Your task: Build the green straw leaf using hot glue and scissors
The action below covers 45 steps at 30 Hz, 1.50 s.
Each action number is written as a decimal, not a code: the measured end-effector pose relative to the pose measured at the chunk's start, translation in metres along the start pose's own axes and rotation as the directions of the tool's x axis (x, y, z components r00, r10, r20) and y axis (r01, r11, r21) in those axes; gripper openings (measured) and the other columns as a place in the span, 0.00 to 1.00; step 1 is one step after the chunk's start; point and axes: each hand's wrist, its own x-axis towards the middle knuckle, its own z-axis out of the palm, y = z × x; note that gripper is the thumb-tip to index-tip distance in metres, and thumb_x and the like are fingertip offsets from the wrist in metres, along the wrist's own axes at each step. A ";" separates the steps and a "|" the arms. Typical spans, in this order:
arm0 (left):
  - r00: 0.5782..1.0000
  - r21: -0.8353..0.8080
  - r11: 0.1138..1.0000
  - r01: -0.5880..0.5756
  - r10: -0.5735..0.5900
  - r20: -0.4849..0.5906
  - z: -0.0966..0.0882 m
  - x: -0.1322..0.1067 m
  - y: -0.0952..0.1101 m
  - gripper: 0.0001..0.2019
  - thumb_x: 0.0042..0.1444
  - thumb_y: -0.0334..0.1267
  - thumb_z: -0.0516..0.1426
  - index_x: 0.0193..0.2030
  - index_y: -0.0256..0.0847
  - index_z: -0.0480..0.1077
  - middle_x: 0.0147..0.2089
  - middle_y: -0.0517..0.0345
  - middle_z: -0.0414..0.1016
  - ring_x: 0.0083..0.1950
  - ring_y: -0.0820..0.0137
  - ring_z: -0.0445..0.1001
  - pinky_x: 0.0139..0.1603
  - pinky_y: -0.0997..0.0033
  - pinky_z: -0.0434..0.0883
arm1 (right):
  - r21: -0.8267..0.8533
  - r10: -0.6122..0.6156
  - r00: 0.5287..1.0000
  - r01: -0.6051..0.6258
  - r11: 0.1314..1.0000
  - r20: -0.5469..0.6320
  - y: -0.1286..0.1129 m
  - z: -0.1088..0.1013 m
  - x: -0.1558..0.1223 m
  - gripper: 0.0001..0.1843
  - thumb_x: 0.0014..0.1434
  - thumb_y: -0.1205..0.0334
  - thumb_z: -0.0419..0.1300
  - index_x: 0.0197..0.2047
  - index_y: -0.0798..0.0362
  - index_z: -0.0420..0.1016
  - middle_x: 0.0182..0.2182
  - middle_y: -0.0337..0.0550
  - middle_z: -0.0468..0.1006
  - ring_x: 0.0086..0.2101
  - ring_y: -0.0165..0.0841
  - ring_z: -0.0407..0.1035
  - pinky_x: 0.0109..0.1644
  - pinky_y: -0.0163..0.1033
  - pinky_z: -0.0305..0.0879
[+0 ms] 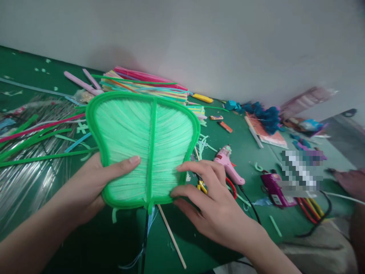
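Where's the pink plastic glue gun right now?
In the head view, the pink plastic glue gun lies right of centre on the green tabletop, just beyond the person's right hand and right of the fuzzy green leaf-shaped piece.

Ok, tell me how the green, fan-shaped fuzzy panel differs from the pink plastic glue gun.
The green, fan-shaped fuzzy panel is broad and flat; the pink plastic glue gun is pistol-shaped. The left hand holds the panel up, while the glue gun lies on the green table. The panel looks much larger in view than the glue gun.
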 end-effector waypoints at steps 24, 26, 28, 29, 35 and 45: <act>1.000 0.018 1.000 0.019 -0.019 0.022 0.000 0.001 0.000 0.38 0.42 0.38 0.75 0.62 0.43 0.74 0.50 0.46 0.85 0.40 0.53 0.86 0.37 0.57 0.84 | 0.076 0.004 0.999 -0.002 0.997 -0.036 -0.003 -0.003 0.004 0.02 0.64 0.64 0.66 0.39 0.51 0.77 0.53 0.49 0.72 0.53 0.38 0.65 0.62 0.47 0.57; 1.000 0.016 1.000 0.021 -0.021 0.020 -0.001 0.001 0.000 0.38 0.43 0.38 0.75 0.63 0.43 0.73 0.50 0.46 0.85 0.40 0.53 0.86 0.38 0.56 0.84 | 0.082 0.009 0.999 -0.006 0.997 -0.033 -0.002 -0.002 0.005 0.02 0.65 0.63 0.66 0.39 0.51 0.77 0.53 0.48 0.72 0.54 0.38 0.65 0.62 0.47 0.57; 1.000 0.017 1.000 0.026 -0.026 0.017 -0.001 0.001 -0.001 0.38 0.42 0.39 0.75 0.62 0.43 0.73 0.49 0.46 0.86 0.40 0.53 0.86 0.38 0.56 0.84 | 0.087 0.015 1.000 -0.013 0.996 -0.020 -0.002 -0.001 0.006 0.02 0.65 0.63 0.66 0.39 0.51 0.78 0.54 0.48 0.72 0.54 0.38 0.64 0.63 0.46 0.56; 0.999 0.017 0.999 0.030 -0.030 0.014 -0.001 0.001 -0.001 0.39 0.41 0.38 0.76 0.63 0.43 0.73 0.49 0.46 0.86 0.40 0.52 0.86 0.37 0.55 0.84 | 0.092 0.017 1.000 -0.016 0.996 -0.010 -0.001 -0.001 0.006 0.02 0.65 0.63 0.66 0.39 0.51 0.78 0.54 0.48 0.71 0.54 0.38 0.64 0.63 0.46 0.55; 0.999 0.010 0.999 0.032 -0.032 -0.008 -0.001 0.002 0.000 0.42 0.40 0.39 0.76 0.64 0.44 0.71 0.48 0.48 0.86 0.38 0.54 0.86 0.36 0.57 0.84 | 0.139 0.045 0.999 -0.045 0.989 0.001 -0.001 -0.002 0.005 0.02 0.65 0.62 0.66 0.38 0.50 0.78 0.56 0.47 0.68 0.56 0.38 0.61 0.64 0.45 0.53; 0.999 0.026 0.998 0.050 -0.051 0.003 -0.002 0.002 -0.001 0.40 0.39 0.39 0.77 0.61 0.42 0.74 0.47 0.48 0.86 0.37 0.56 0.86 0.35 0.61 0.84 | 0.120 0.138 0.990 -0.142 0.982 0.041 -0.003 -0.001 0.003 0.05 0.64 0.56 0.67 0.38 0.47 0.79 0.61 0.45 0.62 0.60 0.43 0.56 0.64 0.49 0.52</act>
